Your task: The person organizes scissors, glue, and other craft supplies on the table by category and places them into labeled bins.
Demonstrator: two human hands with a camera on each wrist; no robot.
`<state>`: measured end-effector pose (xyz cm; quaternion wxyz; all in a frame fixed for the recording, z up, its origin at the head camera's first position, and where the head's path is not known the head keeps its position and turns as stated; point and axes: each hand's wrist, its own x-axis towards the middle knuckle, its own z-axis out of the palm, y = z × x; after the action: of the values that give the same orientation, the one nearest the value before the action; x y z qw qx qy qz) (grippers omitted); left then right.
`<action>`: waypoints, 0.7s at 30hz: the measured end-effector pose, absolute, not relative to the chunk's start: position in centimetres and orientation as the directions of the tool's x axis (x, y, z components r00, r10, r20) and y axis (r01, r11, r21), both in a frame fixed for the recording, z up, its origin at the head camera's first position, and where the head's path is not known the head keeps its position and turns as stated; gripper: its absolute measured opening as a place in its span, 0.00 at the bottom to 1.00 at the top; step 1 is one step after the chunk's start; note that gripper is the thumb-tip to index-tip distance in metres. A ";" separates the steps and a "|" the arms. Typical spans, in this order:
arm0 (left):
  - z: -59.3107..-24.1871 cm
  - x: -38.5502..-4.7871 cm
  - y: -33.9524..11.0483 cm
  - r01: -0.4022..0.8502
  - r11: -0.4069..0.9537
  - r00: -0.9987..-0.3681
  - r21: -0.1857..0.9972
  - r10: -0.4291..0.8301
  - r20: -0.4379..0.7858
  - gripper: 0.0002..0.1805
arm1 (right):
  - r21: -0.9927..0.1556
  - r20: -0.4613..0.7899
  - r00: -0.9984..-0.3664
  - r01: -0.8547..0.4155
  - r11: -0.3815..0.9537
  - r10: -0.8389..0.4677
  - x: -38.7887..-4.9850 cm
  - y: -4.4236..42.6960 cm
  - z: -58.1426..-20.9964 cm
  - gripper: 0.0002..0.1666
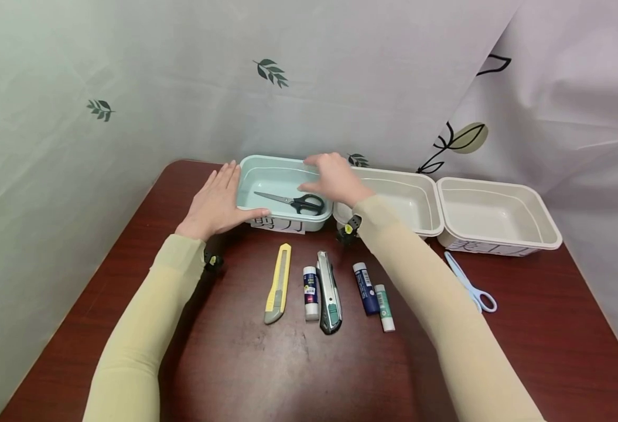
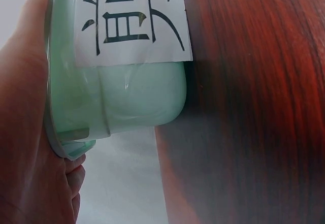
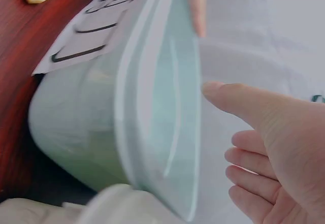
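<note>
A light green plastic bin (image 1: 266, 166) stands at the back of the table, with black-handled scissors (image 1: 309, 204) lying in it. Its front bears a white paper label (image 2: 132, 26) with a large black character. My left hand (image 1: 216, 202) is at the bin's left end, fingers straight along the side and thumb stretched along the front rim. Over the bin's right end is my right hand (image 1: 335, 179), its thumb and fingers spread apart. In the right wrist view, that hand holds nothing and its thumb is close to the rim.
Two cream bins (image 1: 393, 176) (image 1: 498, 187) stand to the right in the same row. In front lie a yellow box cutter (image 1: 278, 284), a silver utility knife (image 1: 330, 293), glue sticks (image 1: 311, 293) (image 1: 366, 288) (image 1: 384, 308) and light blue scissors (image 1: 469, 284). A pale curtain hangs behind.
</note>
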<state>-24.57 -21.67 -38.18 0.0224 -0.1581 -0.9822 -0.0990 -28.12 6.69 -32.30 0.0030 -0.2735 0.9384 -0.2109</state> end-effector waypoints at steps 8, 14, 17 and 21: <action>-38.1 -24.5 -21.7 0.315 0.929 -0.949 0.193 0.306 0.071 0.70 | -0.433 0.211 -0.838 -0.542 0.721 -0.503 -27.3 8.2 -30.7 0.38; -38.2 -24.5 -21.8 0.319 0.927 -0.948 0.198 0.310 0.077 0.69 | -0.463 0.242 -0.847 -0.529 0.711 -0.473 -26.4 9.6 -30.0 0.43; -38.3 -24.5 -21.8 0.319 0.927 -0.948 0.199 0.310 0.077 0.69 | -0.468 0.264 -0.846 -0.533 0.705 -0.464 -25.9 10.1 -29.6 0.45; -38.3 -24.6 -21.8 0.317 0.928 -0.948 0.196 0.308 0.077 0.69 | -0.484 0.292 -0.846 -0.533 0.694 -0.446 -25.0 10.9 -29.1 0.46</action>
<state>-24.56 -21.77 -38.29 0.0225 -0.1593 -0.9815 -0.1037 -25.05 10.95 -29.05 -0.0762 -0.2670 0.9172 -0.2859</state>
